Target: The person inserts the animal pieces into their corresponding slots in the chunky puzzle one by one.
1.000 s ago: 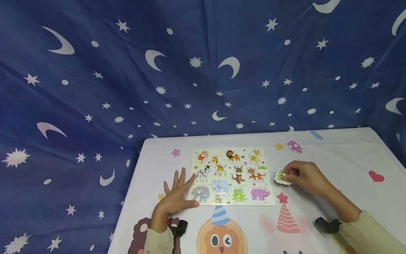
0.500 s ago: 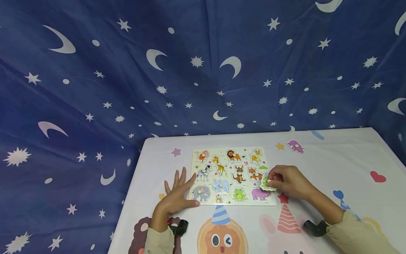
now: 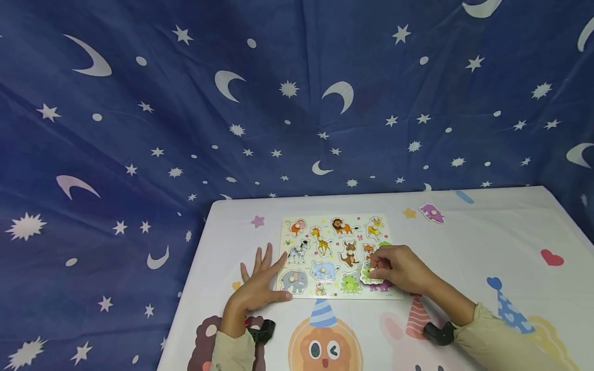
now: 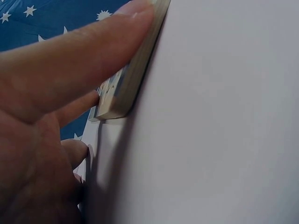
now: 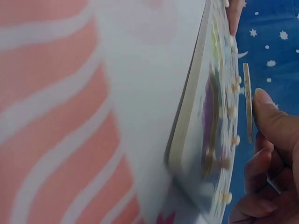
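Observation:
A white animal puzzle board (image 3: 320, 218) lies on the table. My left hand (image 3: 255, 289) rests at its lower left corner with fingers spread, and the thumb (image 4: 117, 42) lies against the board's edge in the left wrist view. Above the board's lower right part, my right hand (image 3: 402, 267) pinches a green frog puzzle piece (image 3: 365, 278) by its knob. In the right wrist view the frog piece (image 5: 248, 102) stands apart from the board, seen edge-on. A printed frog (image 3: 350, 283) shows on the board just left of it. The hand and piece partly cover the tiger and the purple hippo.
A loose purple animal piece (image 3: 432, 213) with a knob lies at the back right of the table. Several knobbed pieces, among them the elephant (image 3: 294, 282) and the lion (image 3: 342, 227), sit in the board. A blue starry curtain (image 3: 297, 170) hangs behind the table.
My right hand has carried the frog piece leftward from the table beside the board to above its lower right part. The left hand stays in place.

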Tool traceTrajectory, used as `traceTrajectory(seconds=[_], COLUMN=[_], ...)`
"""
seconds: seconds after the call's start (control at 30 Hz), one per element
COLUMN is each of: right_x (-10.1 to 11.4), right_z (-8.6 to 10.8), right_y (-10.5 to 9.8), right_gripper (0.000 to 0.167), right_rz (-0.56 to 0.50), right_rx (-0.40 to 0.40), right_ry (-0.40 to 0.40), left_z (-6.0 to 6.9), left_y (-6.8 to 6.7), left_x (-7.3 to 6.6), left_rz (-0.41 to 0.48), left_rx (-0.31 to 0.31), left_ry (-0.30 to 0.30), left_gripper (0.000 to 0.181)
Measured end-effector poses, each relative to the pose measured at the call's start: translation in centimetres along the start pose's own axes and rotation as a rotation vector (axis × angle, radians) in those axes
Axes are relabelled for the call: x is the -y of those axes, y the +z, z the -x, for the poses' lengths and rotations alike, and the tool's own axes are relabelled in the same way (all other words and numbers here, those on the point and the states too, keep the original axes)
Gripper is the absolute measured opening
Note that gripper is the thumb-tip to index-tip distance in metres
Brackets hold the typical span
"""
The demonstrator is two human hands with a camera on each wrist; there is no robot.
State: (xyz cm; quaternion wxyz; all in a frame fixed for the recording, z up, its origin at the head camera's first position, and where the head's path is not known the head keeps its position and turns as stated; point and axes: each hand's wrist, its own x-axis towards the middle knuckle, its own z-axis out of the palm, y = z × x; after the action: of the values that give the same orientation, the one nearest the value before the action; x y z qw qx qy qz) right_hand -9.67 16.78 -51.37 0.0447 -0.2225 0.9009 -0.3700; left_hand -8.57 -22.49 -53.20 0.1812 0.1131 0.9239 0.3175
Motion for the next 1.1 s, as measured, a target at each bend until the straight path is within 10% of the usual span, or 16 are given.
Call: traceTrajectory(seconds=[1.1], right_x=[2.0], right_z=[-2.2], right_y=[3.9], right_gripper=[0.022], right_rz=[0.046], right_rx=[0.076], right_ry=[-0.091], left_z=[-0.1], left_y=[-0.2], left_x=[0.1], left_rz=[-0.010], left_rx=[0.015], left_ry=[0.008], left_gripper=[0.105])
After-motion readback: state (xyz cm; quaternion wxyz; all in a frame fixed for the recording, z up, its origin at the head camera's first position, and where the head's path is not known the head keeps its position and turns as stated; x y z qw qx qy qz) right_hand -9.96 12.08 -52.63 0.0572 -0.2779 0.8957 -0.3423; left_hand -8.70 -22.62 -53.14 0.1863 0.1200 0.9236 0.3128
